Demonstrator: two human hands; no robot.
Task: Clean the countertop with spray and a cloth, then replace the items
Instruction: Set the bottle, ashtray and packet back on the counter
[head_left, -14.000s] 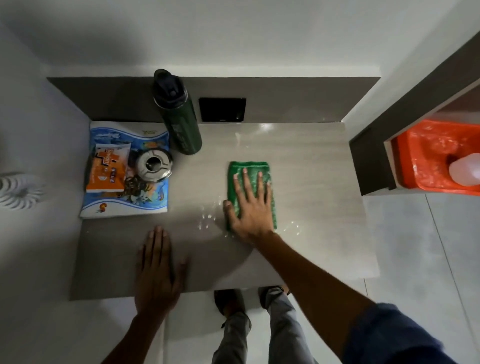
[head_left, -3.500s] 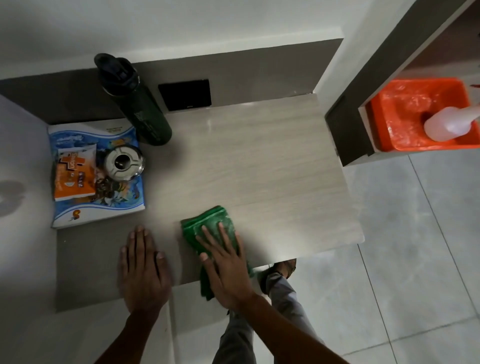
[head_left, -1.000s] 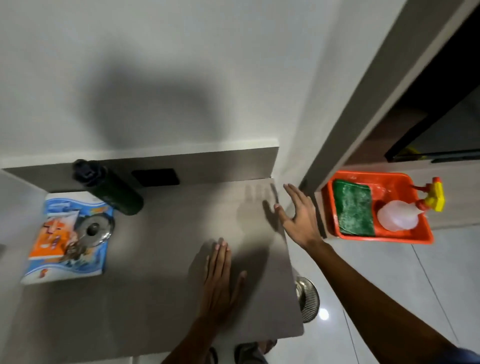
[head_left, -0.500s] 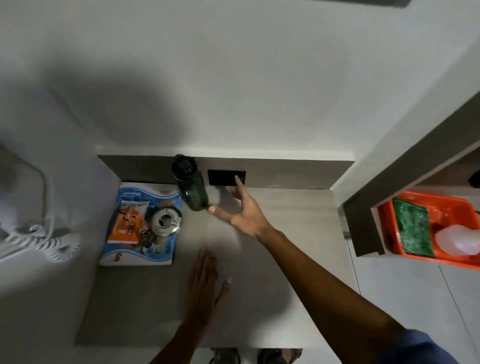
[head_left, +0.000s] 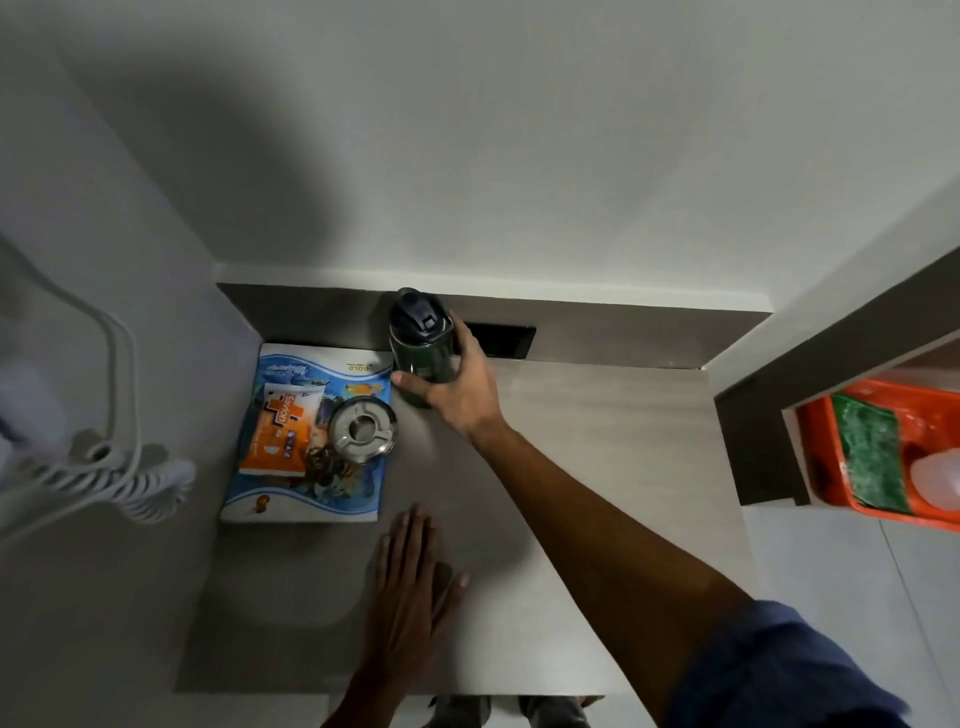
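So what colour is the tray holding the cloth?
Orange tray, with the green cloth in it; head view.

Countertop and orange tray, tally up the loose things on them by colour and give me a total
Green: 2, bottle gripped by the right hand, cloth in the tray
Blue: 1, booklet
Orange: 1, packet
Silver: 1, ashtray
Clear: 1, spray bottle
Total: 6
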